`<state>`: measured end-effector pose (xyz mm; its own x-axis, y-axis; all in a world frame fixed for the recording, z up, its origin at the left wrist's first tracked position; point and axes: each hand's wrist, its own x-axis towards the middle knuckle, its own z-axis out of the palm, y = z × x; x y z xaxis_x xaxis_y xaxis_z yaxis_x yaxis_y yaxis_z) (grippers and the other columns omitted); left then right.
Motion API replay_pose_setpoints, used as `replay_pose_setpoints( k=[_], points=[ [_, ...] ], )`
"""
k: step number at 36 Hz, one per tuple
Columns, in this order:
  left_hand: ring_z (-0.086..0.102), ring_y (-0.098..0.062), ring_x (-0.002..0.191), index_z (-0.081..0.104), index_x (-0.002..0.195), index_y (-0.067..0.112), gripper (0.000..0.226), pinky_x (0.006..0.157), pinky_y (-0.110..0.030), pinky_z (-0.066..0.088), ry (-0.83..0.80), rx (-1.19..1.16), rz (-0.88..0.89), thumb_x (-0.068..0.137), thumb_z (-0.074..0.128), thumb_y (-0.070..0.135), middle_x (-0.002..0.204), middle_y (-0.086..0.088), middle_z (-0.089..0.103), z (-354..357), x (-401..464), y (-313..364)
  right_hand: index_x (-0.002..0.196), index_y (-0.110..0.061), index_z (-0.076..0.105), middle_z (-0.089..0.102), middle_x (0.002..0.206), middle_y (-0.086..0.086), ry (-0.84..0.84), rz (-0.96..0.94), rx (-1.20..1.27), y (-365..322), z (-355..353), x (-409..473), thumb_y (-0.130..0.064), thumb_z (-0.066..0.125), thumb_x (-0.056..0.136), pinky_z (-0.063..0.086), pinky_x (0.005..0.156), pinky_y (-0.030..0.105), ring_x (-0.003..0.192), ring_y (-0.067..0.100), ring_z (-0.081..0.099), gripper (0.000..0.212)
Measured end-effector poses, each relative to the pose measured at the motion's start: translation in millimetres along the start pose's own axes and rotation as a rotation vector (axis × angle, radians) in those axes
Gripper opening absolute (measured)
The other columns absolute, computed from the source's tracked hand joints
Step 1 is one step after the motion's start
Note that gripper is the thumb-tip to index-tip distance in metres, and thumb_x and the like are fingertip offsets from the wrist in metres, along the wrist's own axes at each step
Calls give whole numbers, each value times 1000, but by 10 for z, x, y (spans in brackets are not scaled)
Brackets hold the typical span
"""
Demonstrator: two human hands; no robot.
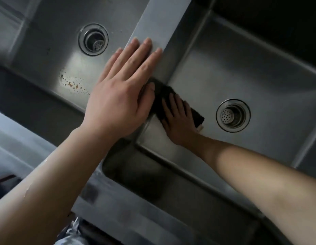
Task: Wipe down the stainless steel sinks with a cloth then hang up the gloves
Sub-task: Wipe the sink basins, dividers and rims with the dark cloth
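Presently the right hand (178,121) lies flat, fingers (171,105) straight and slightly spread, pressing a dark cloth (162,96) onto the floor of the right sink (242,68), against its left wall and left of the drain (233,115). The left hand (121,89) rests open, fingers together, on the divider (153,23). The left sink (53,55) shows water droplets (72,84) near its drain (93,39).

Left hand (118,96) flat on divider (164,32) between sinks; right hand (178,121) on cloth (160,96), apparently low in right sink (242,71).
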<state>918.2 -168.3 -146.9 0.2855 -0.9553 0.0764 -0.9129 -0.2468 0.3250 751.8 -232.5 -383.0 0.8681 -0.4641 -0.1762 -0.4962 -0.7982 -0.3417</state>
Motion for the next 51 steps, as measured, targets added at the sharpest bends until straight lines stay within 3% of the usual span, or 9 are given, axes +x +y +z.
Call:
replay_pose_setpoints(
  k=[4,10,14,24,27,30,38,44,51],
  points=[
    [28,-28,149,45,148,12,47,121,-50,22,35,-36,-100,101,49,20,156,-9,39,-8,-224,96,156,-18,24,19,162,17,-54,-297,-12,-112,75,-353,-38,42,103,17,119,56,150,37,15,59],
    [24,-26,151,47,146,13,46,124,-46,14,91,-78,-390,101,49,14,156,-6,38,-145,-980,272,154,-26,29,21,161,16,-151,-532,-9,-202,91,-538,-40,44,101,13,120,55,150,36,15,57],
    [16,-27,153,40,151,12,51,122,-54,16,97,-53,-592,101,46,19,161,-9,29,-169,-1464,542,154,-27,28,17,163,14,-222,-539,8,-194,35,-575,-41,44,101,10,121,53,151,34,12,57],
    [-1,-16,154,10,159,25,79,124,-47,-4,-21,170,-1030,93,34,63,167,4,3,259,-1720,1460,156,-34,10,-2,165,7,-428,-438,-101,591,-175,-1655,-45,34,103,0,121,49,152,31,-2,59],
    [0,-16,154,11,159,26,80,124,-48,-3,-28,178,-1044,91,37,59,167,5,3,278,-1705,1473,153,-42,-6,-21,160,-1,-522,-336,-145,881,-262,-2129,-49,27,103,-6,121,46,150,24,-17,61],
    [0,-17,154,14,158,28,79,123,-49,-4,-26,164,-1047,87,37,54,167,4,4,268,-1712,1464,146,-47,-18,-22,162,-3,-588,-255,-173,1163,-377,-2556,-50,28,102,-11,120,43,145,18,-27,63],
    [3,-16,154,24,156,31,74,123,-49,-3,4,150,-1055,87,41,51,167,3,9,248,-1703,1467,144,-48,-21,-27,158,-6,-592,-124,-139,1224,-469,-2830,-43,40,101,-7,121,44,148,20,-23,75],
    [4,-17,154,29,154,31,71,123,-50,-2,9,155,-1035,88,43,52,167,2,11,272,-1734,1453,154,-43,-5,-16,164,2,-543,-94,-91,765,-360,-2153,-44,40,101,-3,121,45,151,27,-16,69],
    [4,-15,154,40,147,38,60,123,-49,-4,44,126,-1018,88,47,51,167,5,11,291,-1754,1444,156,-39,7,-10,165,3,-465,-278,-4,-218,-220,-825,-36,41,102,-2,121,49,151,29,-12,64]
  ],
)
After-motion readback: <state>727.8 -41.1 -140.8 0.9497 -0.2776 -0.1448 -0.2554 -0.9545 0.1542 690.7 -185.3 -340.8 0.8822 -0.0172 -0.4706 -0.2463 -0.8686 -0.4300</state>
